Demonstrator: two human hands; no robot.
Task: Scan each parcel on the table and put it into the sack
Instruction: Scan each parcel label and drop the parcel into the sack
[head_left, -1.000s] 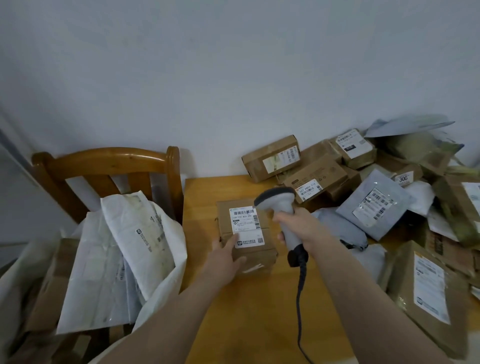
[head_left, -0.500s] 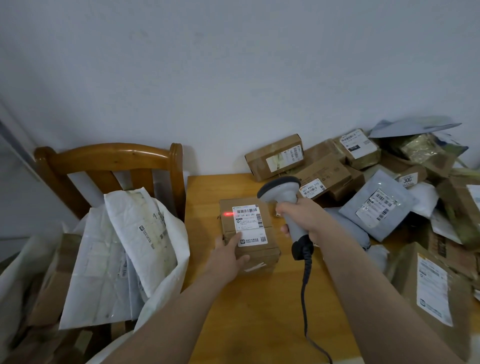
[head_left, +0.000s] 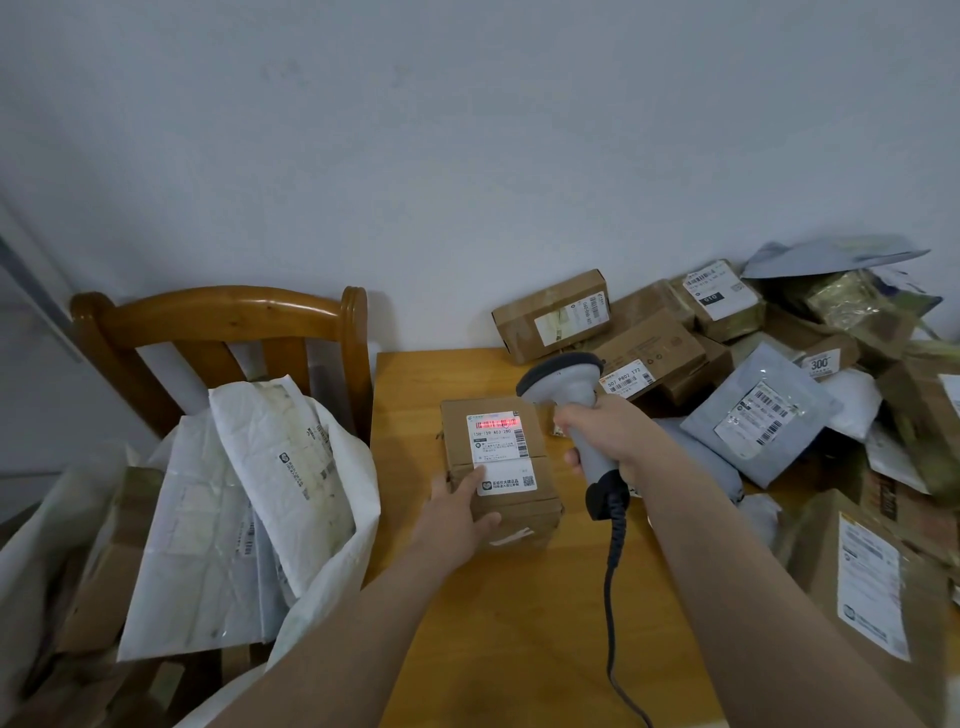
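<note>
Nearest on the right, a large cardboard parcel with a white label lies at the edge of the wooden table, and the scanner's dark coiled cable runs across the bare wood beside it. Further in, the left hand rests on the near left corner of a small cardboard box that sits flat on the table, with the fingers fairly straight and the thumb reaching to the edge of its shipping label. The right hand is wrapped round the handle of a grey barcode scanner just right of the box, its head tilted toward the label, where a red light band falls across the barcode. To the left, a white woven sack stands open on a wooden chair, holding white mailers and brown boxes. Beyond the scanner, a heap of parcels is piled against the wall, a grey poly mailer among them.
</note>
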